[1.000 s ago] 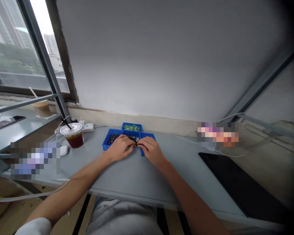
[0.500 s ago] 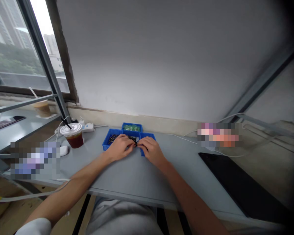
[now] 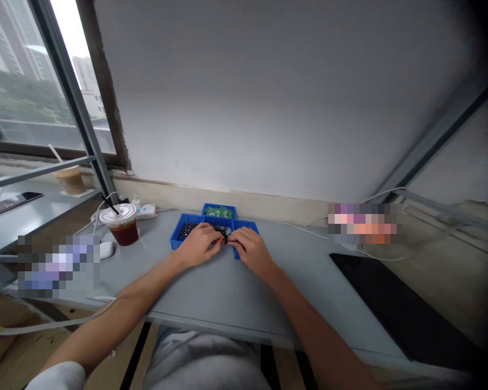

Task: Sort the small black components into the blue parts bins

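Note:
Several blue bins stand together on the grey table. Small dark parts (image 3: 186, 231) lie in the left bin (image 3: 173, 241), and green pieces (image 3: 218, 212) fill the small back bin (image 3: 205, 215). In front of the middle bin, my left hand (image 3: 200, 245) has its thumb and fingers pinched together. My right hand (image 3: 250, 249) is closed the same way over the right bin (image 3: 250, 223). The fingertips of both hands nearly meet at a small dark piece, too small to make out. My fingers partly cover the middle and right bins.
A lidded cup of dark red drink (image 3: 124, 230) with a black straw stands at the left, beside a white power strip (image 3: 146, 211). A black flat panel (image 3: 398, 309) lies at the right. White cables run along the wall. Another cup (image 3: 71, 181) stands at far left.

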Demonstrator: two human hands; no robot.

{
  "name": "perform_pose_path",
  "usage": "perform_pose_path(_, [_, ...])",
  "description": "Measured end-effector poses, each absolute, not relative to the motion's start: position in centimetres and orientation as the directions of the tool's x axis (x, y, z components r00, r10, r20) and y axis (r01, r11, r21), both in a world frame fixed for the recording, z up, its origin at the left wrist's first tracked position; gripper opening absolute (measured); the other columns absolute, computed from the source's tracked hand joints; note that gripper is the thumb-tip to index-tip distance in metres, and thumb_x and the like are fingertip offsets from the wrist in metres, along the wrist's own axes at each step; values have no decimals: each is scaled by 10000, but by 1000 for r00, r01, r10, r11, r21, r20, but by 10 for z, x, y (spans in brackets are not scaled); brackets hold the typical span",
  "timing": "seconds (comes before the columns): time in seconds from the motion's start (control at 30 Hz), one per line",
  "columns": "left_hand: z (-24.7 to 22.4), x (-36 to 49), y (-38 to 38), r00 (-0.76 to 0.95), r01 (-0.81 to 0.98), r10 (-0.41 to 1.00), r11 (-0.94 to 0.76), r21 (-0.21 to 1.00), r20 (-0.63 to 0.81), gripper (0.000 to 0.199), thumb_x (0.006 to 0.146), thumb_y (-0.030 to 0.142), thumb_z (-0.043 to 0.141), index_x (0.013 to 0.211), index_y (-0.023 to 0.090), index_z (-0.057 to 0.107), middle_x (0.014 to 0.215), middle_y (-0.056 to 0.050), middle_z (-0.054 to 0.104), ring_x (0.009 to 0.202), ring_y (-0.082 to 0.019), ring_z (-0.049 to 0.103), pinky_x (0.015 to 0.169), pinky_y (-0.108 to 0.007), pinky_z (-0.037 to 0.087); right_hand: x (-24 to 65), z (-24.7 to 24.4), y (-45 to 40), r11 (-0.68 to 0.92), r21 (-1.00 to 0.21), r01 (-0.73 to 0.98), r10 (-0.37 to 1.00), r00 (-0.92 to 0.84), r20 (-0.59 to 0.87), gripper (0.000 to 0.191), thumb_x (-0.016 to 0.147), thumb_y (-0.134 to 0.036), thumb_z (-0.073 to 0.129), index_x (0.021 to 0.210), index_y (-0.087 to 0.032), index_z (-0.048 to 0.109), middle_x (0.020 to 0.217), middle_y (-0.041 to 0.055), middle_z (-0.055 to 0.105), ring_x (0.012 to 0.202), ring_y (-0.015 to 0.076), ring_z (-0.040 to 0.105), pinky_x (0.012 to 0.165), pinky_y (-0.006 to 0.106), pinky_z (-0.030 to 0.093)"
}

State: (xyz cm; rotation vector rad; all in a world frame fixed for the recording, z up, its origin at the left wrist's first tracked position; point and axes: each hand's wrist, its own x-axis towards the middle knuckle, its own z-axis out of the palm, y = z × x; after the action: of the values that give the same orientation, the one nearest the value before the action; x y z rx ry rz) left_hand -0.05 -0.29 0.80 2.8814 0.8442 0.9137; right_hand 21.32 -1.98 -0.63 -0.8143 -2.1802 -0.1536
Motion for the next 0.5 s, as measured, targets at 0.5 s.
perform_pose_path(0.5, [8,-1,-3,695,487,491,-859,160,525,200,964,201,468,888,174,651,831,-43,687,822,-177,615,898,-344,431,213,-6,-20,786,-132,604,507,-506,698,159,993,-205,514,886,-195,631,863,62,678,823,212,589,762,354,439])
